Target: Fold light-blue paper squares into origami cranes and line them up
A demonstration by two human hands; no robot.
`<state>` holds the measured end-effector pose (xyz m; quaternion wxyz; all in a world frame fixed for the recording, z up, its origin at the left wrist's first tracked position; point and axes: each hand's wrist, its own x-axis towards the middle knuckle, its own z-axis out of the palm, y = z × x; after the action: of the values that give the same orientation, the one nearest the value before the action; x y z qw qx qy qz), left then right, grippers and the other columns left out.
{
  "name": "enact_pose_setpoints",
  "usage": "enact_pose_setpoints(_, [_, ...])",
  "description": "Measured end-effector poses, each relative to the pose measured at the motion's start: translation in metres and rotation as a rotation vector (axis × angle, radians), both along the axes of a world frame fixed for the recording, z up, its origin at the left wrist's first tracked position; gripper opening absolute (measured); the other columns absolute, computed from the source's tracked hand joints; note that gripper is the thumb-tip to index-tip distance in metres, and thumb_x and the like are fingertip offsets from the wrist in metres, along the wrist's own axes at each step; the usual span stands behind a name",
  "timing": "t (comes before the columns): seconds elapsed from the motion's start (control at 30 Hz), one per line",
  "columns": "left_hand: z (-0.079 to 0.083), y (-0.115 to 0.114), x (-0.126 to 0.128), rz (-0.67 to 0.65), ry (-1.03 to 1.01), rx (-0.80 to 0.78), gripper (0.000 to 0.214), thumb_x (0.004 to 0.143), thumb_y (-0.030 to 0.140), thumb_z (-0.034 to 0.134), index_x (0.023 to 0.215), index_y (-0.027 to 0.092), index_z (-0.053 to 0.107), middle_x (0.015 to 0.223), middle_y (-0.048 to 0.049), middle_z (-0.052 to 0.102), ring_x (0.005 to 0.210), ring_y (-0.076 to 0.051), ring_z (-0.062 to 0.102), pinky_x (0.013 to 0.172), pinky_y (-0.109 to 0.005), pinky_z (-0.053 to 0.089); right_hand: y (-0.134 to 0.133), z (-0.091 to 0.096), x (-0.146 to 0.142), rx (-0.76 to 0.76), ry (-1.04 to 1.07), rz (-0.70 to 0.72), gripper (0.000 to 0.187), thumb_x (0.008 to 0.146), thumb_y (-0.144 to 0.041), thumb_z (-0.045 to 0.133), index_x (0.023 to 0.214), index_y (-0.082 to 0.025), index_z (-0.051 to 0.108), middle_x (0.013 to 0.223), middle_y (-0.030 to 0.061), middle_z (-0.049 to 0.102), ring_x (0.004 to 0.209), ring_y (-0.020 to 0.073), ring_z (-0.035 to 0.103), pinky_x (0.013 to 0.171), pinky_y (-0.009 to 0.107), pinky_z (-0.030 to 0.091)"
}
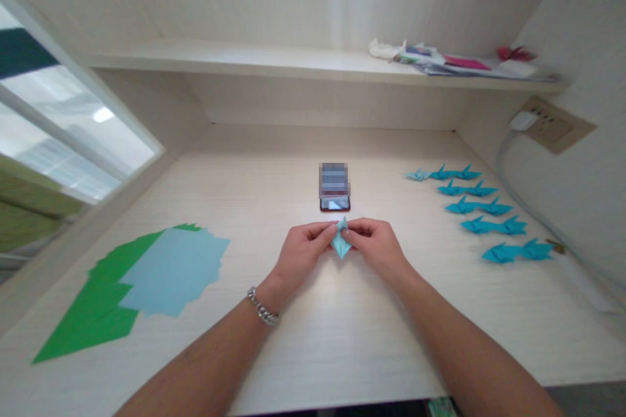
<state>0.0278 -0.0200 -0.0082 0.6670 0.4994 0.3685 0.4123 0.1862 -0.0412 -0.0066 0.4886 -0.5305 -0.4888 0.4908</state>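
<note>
A small light-blue folded paper (342, 244), diamond-shaped with a crease down its middle, is held between both hands over the desk. My left hand (310, 244) pinches its left side with the thumb in front, and a chain bracelet circles that wrist. On the other side my right hand (370, 239) grips the paper's right edge, thumb on its face. The fingers behind the paper are mostly hidden. Just beyond the hands lies a phone (335, 203) with a partly blurred screen.
Rows of blue paper cranes (479, 207) stand at the right, with one paler crane (418, 174) at the far row's end. Light-blue sheets (176, 270) overlap green sheets (88, 319) at the left. A cable (518, 192) runs down from the wall socket (555, 127). A shelf (268, 58) spans the back.
</note>
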Motion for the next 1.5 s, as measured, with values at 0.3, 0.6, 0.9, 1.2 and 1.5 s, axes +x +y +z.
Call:
enact_pose_setpoints(0.3, [-0.0025, -0.0016, -0.0013, 0.078, 0.246, 0.228, 0.03, 0.081, 0.037, 0.061, 0.102, 0.018, 0.071, 0.092, -0.0076, 0.072, 0.076, -0.019, 0.064, 0.067, -0.029, 0.05, -0.0049, 0.0058, -0.0021, 0.088, -0.233, -0.022, 0.018, 0.075, -0.026, 0.063, 0.087, -0.021, 0.075, 0.084, 0.0047, 0.074, 0.078, 0.0216, 0.068, 0.074, 0.034, 0.053])
enact_pose_setpoints(0.6, [-0.0047, 0.0012, -0.0018, 0.072, 0.222, 0.185, 0.026, 0.075, 0.032, 0.068, 0.096, 0.017, 0.072, 0.091, -0.0081, 0.073, 0.079, -0.019, 0.065, 0.071, -0.029, 0.051, -0.0039, 0.0017, -0.002, 0.111, -0.301, -0.028, 0.015, 0.075, -0.025, 0.064, 0.084, -0.02, 0.075, 0.082, 0.0051, 0.074, 0.076, 0.0217, 0.068, 0.073, 0.034, 0.053])
enact_pose_setpoints(0.9, [-0.0019, 0.0001, -0.0011, 0.051, 0.246, 0.137, 0.027, 0.075, 0.032, 0.068, 0.095, 0.015, 0.073, 0.086, -0.0093, 0.073, 0.075, -0.02, 0.065, 0.069, -0.03, 0.051, -0.0048, 0.0063, -0.0043, 0.144, -0.198, -0.059, 0.015, 0.075, -0.025, 0.065, 0.085, -0.018, 0.074, 0.083, 0.0061, 0.074, 0.074, 0.0191, 0.067, 0.07, 0.031, 0.053])
enact_pose_setpoints(1.2, [0.004, -0.0013, -0.0007, -0.006, 0.338, 0.168, 0.031, 0.076, 0.039, 0.066, 0.088, 0.012, 0.074, 0.078, -0.0086, 0.072, 0.066, -0.017, 0.062, 0.06, -0.025, 0.048, -0.0041, 0.0073, -0.0016, 0.124, -0.168, -0.041, 0.025, 0.068, -0.029, 0.072, 0.089, -0.015, 0.072, 0.082, 0.0079, 0.073, 0.074, 0.0197, 0.066, 0.069, 0.031, 0.053])
enact_pose_setpoints(1.5, [0.0046, -0.0046, 0.0003, -0.056, 0.329, 0.106, 0.03, 0.075, 0.04, 0.067, 0.08, 0.012, 0.073, 0.07, -0.0067, 0.068, 0.06, -0.014, 0.059, 0.056, -0.024, 0.047, 0.0001, 0.0042, 0.0027, 0.069, -0.156, -0.041, 0.021, 0.066, -0.03, 0.073, 0.081, -0.016, 0.074, 0.079, 0.0074, 0.073, 0.073, 0.0197, 0.065, 0.068, 0.031, 0.051])
